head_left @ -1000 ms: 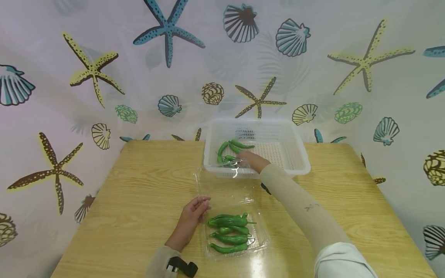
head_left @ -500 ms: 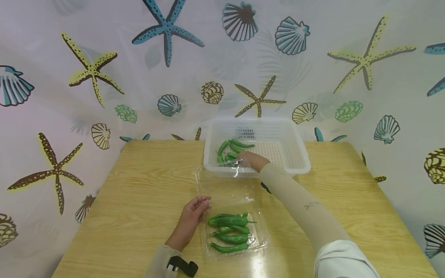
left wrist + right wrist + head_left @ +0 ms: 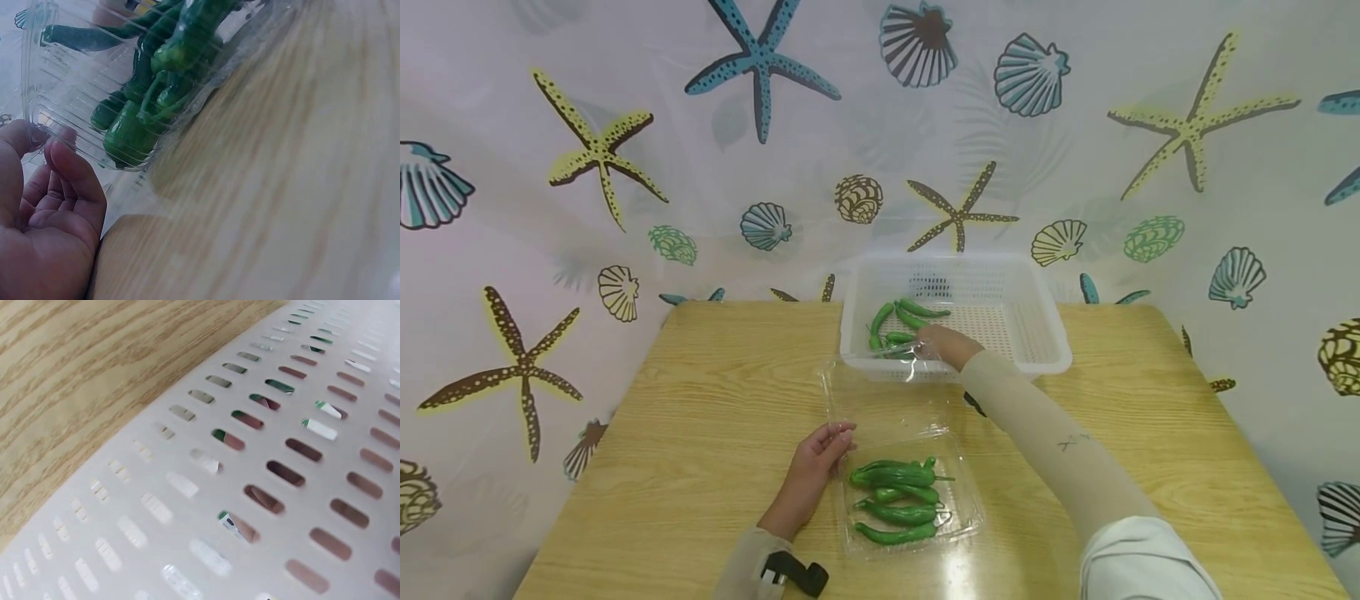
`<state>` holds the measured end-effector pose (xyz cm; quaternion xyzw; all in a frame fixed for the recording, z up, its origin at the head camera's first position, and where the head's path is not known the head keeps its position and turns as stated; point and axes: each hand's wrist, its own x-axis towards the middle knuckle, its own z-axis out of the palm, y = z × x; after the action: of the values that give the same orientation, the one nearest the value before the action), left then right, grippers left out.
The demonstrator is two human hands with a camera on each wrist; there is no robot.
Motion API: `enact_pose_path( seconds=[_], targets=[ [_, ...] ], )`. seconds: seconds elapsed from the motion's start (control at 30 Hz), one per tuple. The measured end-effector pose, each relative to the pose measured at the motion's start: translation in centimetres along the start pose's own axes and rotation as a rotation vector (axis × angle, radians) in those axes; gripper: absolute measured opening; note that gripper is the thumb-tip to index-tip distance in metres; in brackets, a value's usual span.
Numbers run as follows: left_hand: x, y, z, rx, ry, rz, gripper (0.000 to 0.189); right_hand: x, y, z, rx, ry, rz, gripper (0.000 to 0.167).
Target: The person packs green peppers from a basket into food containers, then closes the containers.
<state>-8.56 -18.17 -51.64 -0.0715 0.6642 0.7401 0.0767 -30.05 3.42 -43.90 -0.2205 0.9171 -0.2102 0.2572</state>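
Observation:
My left hand pinches the left edge of a clear plastic clamshell box between thumb and fingers, near its hinge. Several green peppers lie crosswise in the box's base, and its lid is folded back toward the white basket. My right hand reaches over the basket's front rim, down beside several green peppers at the left. Its fingertips are hidden; skin and green show through the slots of the basket wall in the right wrist view. I cannot tell whether it holds a pepper.
The basket stands at the back of the wooden table, against a sheet printed with starfish and shells. The lid's far edge overlaps the basket's front rim in the head view. My right forearm crosses the table's right side.
My right hand has stayed inside the basket with only slight movement, and a pepper beside its fingers has shifted a little. My left hand and the box have kept their places.

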Motion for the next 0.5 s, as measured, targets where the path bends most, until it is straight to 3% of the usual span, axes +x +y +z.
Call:
enact_pose_path(
  seconds=[0.27,0.5],
  targets=[
    [0.10,0.06,-0.12,-0.007,-0.020,-0.014,0.043,-0.04,-0.40,-0.20,-0.072,0.006,-0.056,0.022],
    [0.03,-0.06,0.09,0.007,0.019,0.004,0.047,0.17,-0.53,-0.16,-0.050,-0.006,-0.010,0.017]
  ],
)
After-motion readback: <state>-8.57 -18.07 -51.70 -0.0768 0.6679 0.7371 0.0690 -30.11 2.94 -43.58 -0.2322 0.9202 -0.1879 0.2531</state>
